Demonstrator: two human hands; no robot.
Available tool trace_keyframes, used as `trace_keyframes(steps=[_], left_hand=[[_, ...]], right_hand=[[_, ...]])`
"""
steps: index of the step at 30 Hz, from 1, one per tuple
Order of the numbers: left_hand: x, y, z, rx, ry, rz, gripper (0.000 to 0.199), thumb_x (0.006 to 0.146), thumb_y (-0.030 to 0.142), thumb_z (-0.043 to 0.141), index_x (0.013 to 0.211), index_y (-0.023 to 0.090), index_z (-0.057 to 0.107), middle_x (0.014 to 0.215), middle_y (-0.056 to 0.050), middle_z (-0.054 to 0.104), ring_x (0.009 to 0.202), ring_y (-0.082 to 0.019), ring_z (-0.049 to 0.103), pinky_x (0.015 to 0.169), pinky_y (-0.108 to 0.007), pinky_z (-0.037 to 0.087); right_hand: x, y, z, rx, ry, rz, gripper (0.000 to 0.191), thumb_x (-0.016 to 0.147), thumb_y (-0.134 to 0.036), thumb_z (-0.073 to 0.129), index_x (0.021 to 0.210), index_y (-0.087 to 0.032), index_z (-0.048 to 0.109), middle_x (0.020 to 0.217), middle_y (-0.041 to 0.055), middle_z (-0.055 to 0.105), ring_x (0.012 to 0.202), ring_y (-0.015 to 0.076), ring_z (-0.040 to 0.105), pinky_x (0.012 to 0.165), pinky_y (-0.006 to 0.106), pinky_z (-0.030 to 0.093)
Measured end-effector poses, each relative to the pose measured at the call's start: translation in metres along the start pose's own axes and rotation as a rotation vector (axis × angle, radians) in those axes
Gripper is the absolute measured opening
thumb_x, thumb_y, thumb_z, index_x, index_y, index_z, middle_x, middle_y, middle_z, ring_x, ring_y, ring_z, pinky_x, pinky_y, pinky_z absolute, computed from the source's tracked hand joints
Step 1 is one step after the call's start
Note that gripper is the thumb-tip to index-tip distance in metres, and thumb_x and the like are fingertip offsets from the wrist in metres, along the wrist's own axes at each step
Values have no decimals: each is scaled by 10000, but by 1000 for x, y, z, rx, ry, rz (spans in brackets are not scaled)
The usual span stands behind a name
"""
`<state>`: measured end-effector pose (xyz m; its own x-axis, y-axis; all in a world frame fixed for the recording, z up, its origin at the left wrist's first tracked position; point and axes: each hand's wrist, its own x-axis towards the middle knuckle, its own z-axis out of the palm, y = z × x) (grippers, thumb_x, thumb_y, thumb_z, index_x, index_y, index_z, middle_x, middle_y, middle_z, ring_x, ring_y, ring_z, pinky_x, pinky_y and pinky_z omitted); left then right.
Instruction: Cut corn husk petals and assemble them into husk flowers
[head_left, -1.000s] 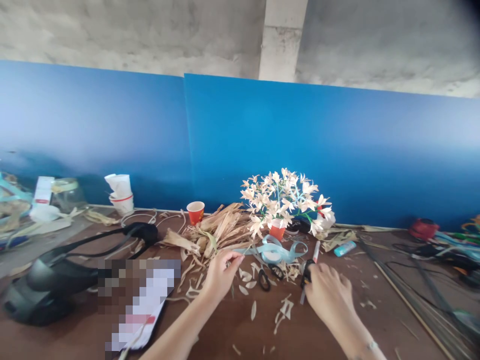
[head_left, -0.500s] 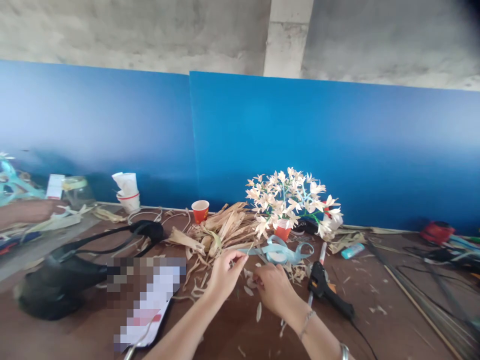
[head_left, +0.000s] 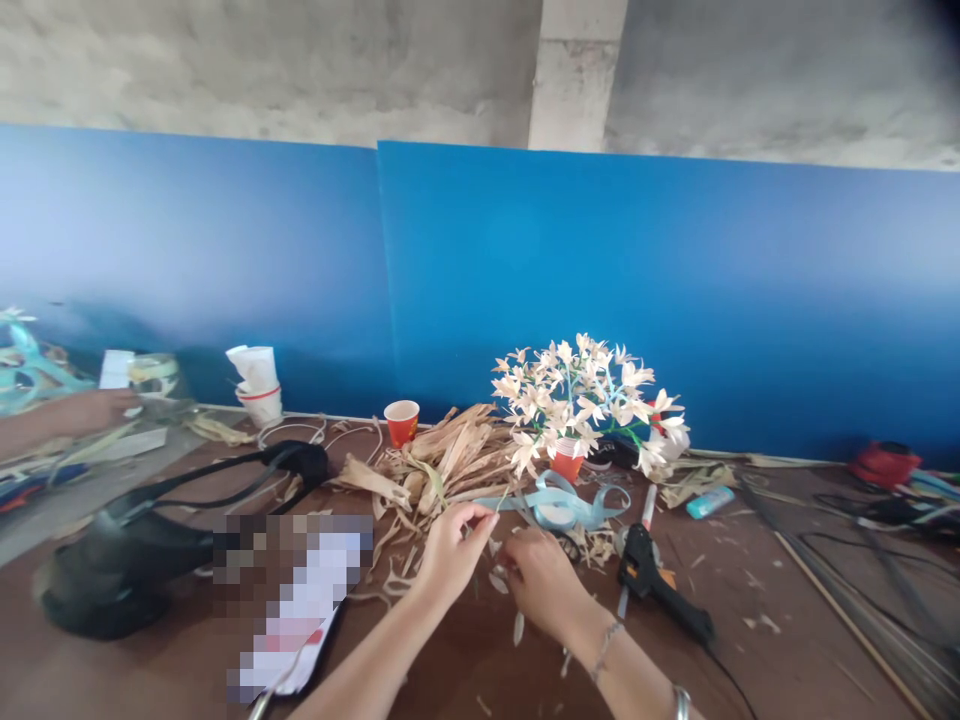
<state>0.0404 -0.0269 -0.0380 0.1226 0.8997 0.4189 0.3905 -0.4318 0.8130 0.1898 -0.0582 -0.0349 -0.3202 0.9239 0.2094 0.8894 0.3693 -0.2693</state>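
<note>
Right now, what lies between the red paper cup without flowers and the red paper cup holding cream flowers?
In the head view, a heap of dry, tan strips lies between the flowerless cup and the flowered cup.

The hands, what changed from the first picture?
The right hand let go of the black glue gun, now lying on the table, and moved left, near the left hand, which still pinches a thin strip. Another person's hand appeared at far left. The flowers stayed put.

I can't read any writing from here; the yellow marks (head_left: pixel 412 433) on the red cup (head_left: pixel 397 432), near the table's (head_left: pixel 795 640) far edge, are too small.
</note>
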Motion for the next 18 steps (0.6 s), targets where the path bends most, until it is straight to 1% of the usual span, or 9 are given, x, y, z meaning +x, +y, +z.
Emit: trace_keyframes(steps=[4, 6, 8, 11, 13, 16, 18], left_hand=[[0, -3, 1, 0, -3, 2, 219, 786, 319, 513, 735, 170, 665, 731, -46, 671, 708, -184, 603, 666, -281, 458], [1, -2, 1, 5, 2, 4, 220, 783, 320, 516, 724, 169, 664, 732, -48, 674, 708, -184, 605, 653, -277, 455], [1, 0, 0, 14, 8, 5, 212, 780, 312, 520, 711, 169, 659, 730, -47, 677, 706, -184, 606, 635, -269, 449], [1, 3, -2, 30, 12, -3, 191, 775, 292, 528, 701, 168, 653, 723, -44, 678, 689, -181, 606, 615, -264, 447], [1, 3, -2, 32, 19, 2, 177, 773, 278, 532, 702, 172, 654, 730, -42, 683, 695, -183, 609, 622, -267, 454], [1, 1, 0, 41, 32, 40, 154, 765, 248, 537, 687, 185, 655, 728, -38, 687, 718, -189, 613, 655, -278, 464], [0, 2, 0, 58, 26, 61, 145, 758, 223, 536, 683, 193, 656, 720, -33, 686, 719, -189, 614, 663, -278, 465]], right_hand=[[4, -1, -1, -12, -47, -19, 264, 711, -65, 504, 899, -178, 650, 858, 68, 648, 848, 195, 576, 749, 263, 383], [6, -2, -3, -4, -74, -46, 244, 703, -62, 507, 845, -185, 663, 827, 60, 648, 840, 189, 574, 736, 253, 383], [8, -2, -4, -1, -75, -52, 215, 682, -48, 503, 748, -177, 662, 780, 56, 642, 816, 186, 571, 714, 249, 384], [7, 0, -4, 54, 14, -3, 174, 662, -46, 491, 667, -158, 623, 720, 53, 627, 737, 174, 565, 655, 245, 391], [6, 4, -5, 193, 100, 55, 147, 662, -61, 485, 663, -158, 596, 669, 34, 611, 661, 156, 553, 608, 237, 395], [5, 9, -9, 541, 241, 129, 71, 696, -129, 498, 668, -167, 551, 598, -3, 571, 566, 132, 526, 550, 229, 408], [5, 11, -11, 756, 324, 154, 71, 731, -209, 515, 671, -173, 527, 566, -18, 541, 512, 120, 502, 500, 225, 409]])
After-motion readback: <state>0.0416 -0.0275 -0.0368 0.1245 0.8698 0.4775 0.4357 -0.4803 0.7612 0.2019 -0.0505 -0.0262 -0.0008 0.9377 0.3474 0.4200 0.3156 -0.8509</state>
